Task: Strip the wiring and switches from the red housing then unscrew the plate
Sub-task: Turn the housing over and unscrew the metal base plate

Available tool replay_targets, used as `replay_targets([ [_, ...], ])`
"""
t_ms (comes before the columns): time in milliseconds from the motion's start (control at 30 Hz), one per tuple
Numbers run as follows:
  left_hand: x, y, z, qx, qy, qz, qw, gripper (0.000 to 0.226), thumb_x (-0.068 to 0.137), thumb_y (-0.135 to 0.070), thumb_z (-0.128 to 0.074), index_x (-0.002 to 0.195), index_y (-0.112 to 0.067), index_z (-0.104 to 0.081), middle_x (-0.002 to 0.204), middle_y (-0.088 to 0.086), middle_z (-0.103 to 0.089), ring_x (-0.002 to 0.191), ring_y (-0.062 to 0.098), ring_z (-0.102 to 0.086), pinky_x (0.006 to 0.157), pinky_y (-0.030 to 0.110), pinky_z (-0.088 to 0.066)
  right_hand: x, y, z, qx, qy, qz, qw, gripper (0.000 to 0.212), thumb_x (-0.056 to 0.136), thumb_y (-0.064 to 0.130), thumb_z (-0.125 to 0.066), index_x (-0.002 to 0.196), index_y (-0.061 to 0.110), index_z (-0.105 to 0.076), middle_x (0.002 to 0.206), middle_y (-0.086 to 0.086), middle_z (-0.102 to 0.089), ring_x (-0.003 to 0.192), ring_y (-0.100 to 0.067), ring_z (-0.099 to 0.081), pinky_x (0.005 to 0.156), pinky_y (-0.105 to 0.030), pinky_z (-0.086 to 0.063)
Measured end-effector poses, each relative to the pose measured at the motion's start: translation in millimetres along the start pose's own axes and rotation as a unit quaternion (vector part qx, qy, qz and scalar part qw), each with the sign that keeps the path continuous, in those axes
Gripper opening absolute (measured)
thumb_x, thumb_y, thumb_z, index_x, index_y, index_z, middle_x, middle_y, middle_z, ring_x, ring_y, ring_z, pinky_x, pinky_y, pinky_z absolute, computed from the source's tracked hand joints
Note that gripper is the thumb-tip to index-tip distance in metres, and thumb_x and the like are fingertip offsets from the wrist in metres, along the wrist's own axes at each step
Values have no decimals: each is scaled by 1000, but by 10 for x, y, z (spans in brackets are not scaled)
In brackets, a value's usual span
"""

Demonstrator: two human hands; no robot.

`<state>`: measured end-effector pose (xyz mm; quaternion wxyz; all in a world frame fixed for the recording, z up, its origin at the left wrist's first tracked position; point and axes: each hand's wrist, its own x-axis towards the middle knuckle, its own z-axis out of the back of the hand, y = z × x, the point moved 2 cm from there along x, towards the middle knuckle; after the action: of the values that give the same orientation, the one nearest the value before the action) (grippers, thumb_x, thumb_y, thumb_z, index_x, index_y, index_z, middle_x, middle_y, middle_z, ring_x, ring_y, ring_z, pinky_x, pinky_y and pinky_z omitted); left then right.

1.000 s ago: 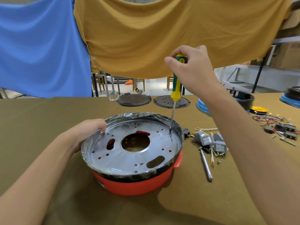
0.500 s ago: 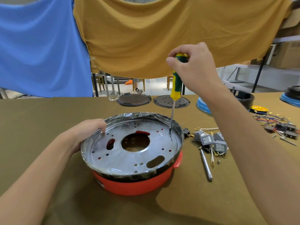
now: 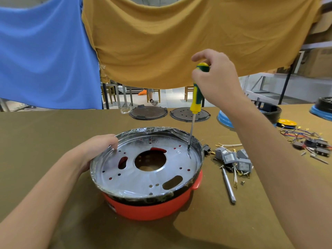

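The right hand [image 3: 217, 81] gripped the screwdriver [image 3: 195, 97] near upright, tip on the plate [image 3: 143, 177] at its far right edge, while the left hand [image 3: 97, 150] held the opposite rim.

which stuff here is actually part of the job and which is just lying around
In the job:
- red housing
- metal plate
- screwdriver, gripped by the right hand, tip on the plate
- left hand, holding the rim
- grey switches, lying beside the housing

Lying about:
- loose metal bit
- two dark round lids
- second pile of wires
- blue housing
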<state>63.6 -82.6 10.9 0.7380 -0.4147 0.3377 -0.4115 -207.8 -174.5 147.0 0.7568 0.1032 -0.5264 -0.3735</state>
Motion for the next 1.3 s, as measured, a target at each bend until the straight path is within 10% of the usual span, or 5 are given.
replay_targets([
  [333,-10,-5,-4,6,-7,-4,1000,13,68,-7,-52,77,-17,-52,86,8,-49,79,28,-42,74,41,-34,-43,8,-64,1,-22,17,1000,22,93,30,-65,114,25,-70,111,-1,-46,91,-9,-51,91,-24,-46],
  [500,-20,-31,-18,22,-17,-8,1000,10,73,-5,-51,76,-13,-48,85,10,-45,78,26,-40,65,40,-33,-35,7,-60,55,-23,-15,998,29,93,18,-48,115,17,-67,91,7,-63,67,0,-49,61,-13,-36],
  [867,-73,-61,-21,53,-20,-9,998,9,76,-6,-51,79,-15,-51,87,11,-49,79,25,-44,68,40,-36,-16,-15,-62,69,-6,-23,997,24,94,19,-47,110,18,-65,82,9,-58,59,4,-48,56,-12,-37],
  [1100,5,-70,5,100,-37,-51,993,15,88,-15,-51,89,-4,-61,91,2,-64,78,20,-57,69,31,-44,-45,9,-57,29,27,5,999,18,94,27,-60,111,26,-64,111,-3,-55,90,-12,-56,78,-23,-48],
  [1300,-61,-224,67,167,-123,-149,967,17,91,-28,-60,108,-30,-64,100,-10,-66,93,9,-63,71,26,-44,-20,45,-3,61,53,-17,997,18,92,24,-54,105,19,-66,88,4,-58,71,-9,-52,65,-27,-45],
])
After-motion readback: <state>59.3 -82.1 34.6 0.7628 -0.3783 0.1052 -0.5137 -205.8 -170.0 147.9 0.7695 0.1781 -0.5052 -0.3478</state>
